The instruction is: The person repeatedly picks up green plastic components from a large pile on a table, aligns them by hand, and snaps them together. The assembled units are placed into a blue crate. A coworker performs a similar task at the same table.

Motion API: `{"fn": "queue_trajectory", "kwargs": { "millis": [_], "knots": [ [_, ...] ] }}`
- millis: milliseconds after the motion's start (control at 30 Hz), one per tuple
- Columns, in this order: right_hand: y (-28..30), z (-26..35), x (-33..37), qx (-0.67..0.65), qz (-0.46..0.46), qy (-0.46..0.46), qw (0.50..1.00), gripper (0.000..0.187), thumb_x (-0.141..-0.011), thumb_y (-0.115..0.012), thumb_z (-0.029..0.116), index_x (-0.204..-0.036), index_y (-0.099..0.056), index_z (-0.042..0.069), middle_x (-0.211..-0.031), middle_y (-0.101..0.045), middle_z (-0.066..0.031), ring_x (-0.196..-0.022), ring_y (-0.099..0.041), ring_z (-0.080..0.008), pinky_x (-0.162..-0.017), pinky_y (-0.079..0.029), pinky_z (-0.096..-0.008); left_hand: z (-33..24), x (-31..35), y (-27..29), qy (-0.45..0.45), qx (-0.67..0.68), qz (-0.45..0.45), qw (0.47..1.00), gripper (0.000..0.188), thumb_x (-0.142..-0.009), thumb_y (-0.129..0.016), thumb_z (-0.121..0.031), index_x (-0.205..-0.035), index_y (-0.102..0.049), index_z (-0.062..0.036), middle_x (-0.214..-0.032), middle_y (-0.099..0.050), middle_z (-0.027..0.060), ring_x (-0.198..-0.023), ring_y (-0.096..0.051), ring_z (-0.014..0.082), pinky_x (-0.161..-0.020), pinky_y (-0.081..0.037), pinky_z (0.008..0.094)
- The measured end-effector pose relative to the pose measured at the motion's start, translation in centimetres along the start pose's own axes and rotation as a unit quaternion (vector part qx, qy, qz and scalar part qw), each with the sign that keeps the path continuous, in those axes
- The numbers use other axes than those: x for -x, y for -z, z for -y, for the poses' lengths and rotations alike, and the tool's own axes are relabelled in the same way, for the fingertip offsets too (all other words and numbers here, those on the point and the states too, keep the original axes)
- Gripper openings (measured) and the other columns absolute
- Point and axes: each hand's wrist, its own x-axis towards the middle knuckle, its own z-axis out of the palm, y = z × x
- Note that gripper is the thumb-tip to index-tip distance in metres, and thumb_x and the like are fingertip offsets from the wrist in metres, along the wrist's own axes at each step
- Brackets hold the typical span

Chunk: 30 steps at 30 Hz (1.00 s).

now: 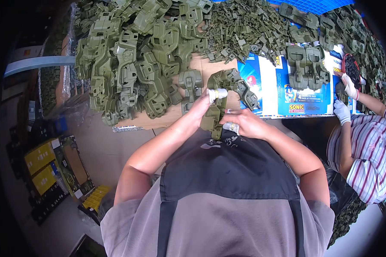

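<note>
Close to my apron, an olive-green plastic toy part [211, 121] is held between my two hands. My left hand [200, 107] closes on its upper left side, with white wrapping on the fingertips. From the right, my right hand [249, 123] pinches the part's edge, and a wrapped thumb shows below. Parts of the fingers and whatever small piece may be between them are hidden. Just beyond my hands lie more moulded green shells [245, 92] at the table's edge. Another green shell [190, 81] rests on the cardboard left of my left hand.
Large green shells [154, 55] are heaped at the left, small green pieces [244, 32] at the back middle. Paired shells [306, 66] sit on blue-and-white printed card [304, 102]. At right, a co-worker in a striped shirt [362, 154] works with gloved hands [342, 111].
</note>
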Motion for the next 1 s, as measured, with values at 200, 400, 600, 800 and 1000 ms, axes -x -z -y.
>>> {"fn": "queue_trajectory", "kwargs": {
  "millis": [200, 400, 600, 800, 1000],
  "knots": [
    [1.8, -2.8, 1.2, -0.307, -0.023, -0.012, 0.951, 0.053, -0.082, -0.062, 0.026, -0.130, -0.042, 0.014, -0.118, -0.052, -0.0173, -0.111, -0.049, -0.0323, -0.095, -0.038, -0.0399, -1.3, -1.0, 2.8, 0.002, 0.081, 0.111, 0.991, 0.031, -0.089, -0.050, -0.028, -0.109, -0.049, -0.0044, -0.093, -0.061, 0.0141, -0.084, -0.063, 0.0222, -0.068, -0.055, 0.0367],
    [-3.7, -9.6, 2.8, 0.067, -0.215, -0.232, 0.946, 0.082, -0.067, -0.070, 0.014, -0.137, -0.028, 0.010, -0.130, -0.037, -0.0238, -0.116, -0.042, -0.0369, -0.100, -0.033, -0.0391, -2.5, -2.3, 3.9, -0.155, -0.012, -0.016, 0.988, 0.037, -0.092, -0.047, -0.031, -0.120, -0.041, -0.0073, -0.102, -0.058, 0.0129, -0.093, -0.061, 0.0260, -0.076, -0.054, 0.0366],
    [-0.3, -3.6, 1.0, -0.207, -0.342, -0.049, 0.915, 0.075, -0.082, -0.060, 0.013, -0.142, -0.016, 0.011, -0.142, -0.028, -0.0153, -0.129, -0.030, -0.0218, -0.103, -0.027, -0.0329, -2.2, -1.6, 1.5, -0.235, -0.087, -0.012, 0.968, 0.047, -0.090, -0.052, -0.016, -0.132, -0.031, -0.0160, -0.116, -0.051, 0.0080, -0.106, -0.053, 0.0199, -0.087, -0.047, 0.0328],
    [-0.4, 0.0, 0.3, -0.231, -0.204, -0.091, 0.947, 0.073, -0.084, -0.058, 0.023, -0.142, -0.015, 0.014, -0.136, -0.033, -0.0256, -0.125, -0.035, -0.0368, -0.102, -0.030, -0.0401, -2.1, -0.7, -1.7, -0.277, -0.107, -0.027, 0.955, 0.079, -0.078, -0.063, -0.002, -0.138, -0.013, -0.0155, -0.127, -0.043, 0.0097, -0.114, -0.047, 0.0198, -0.091, -0.044, 0.0335],
    [0.1, -1.0, 0.6, -0.494, -0.287, -0.052, 0.819, 0.069, -0.084, -0.059, 0.021, -0.141, -0.022, 0.012, -0.132, -0.039, -0.0115, -0.118, -0.041, -0.0220, -0.098, -0.033, -0.0327, -2.4, 0.4, -2.2, -0.311, -0.072, -0.035, 0.947, 0.055, -0.080, -0.059, 0.000, -0.126, -0.030, -0.0053, -0.117, -0.052, 0.0111, -0.101, -0.056, 0.0199, -0.081, -0.051, 0.0318]
  ]
}}
